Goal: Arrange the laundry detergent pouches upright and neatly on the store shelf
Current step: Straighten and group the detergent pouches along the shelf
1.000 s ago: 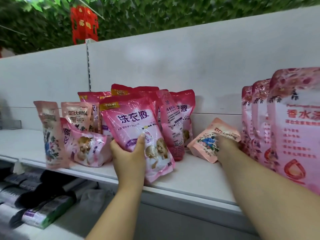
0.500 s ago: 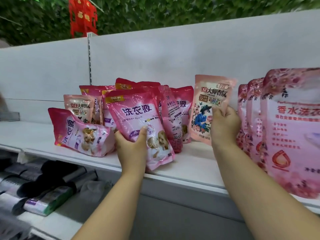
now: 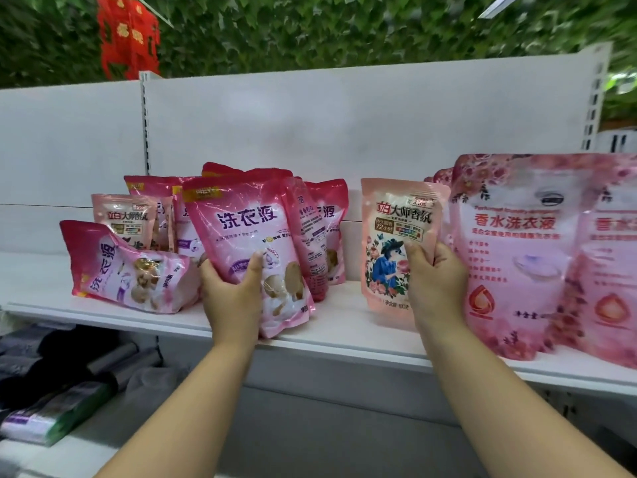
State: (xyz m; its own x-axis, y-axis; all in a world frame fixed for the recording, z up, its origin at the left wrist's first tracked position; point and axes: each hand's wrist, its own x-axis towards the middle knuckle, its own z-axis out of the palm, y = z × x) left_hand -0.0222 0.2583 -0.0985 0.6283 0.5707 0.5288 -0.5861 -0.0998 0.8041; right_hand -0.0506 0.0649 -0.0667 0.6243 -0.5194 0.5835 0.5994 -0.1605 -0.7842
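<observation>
My left hand grips the lower part of a magenta detergent pouch that leans back at the front of the white shelf. My right hand holds a small pale-pink pouch with a lady in blue upright, its bottom near the shelf. Several more magenta pouches stand behind the left one. One magenta pouch lies on its side at the left, with a small pink pouch standing behind it. Large pink pouches stand in a row on the right.
A white back panel closes the shelf behind the pouches. On a lower shelf at the left lie dark rolled packs. Green foliage and a red ornament hang above.
My right hand has lifted the small pale-pink pouch from leaning on the shelf, stood it upright and lowered it toward the shelf beside the large pouches. My left hand kept holding the magenta pouch.
</observation>
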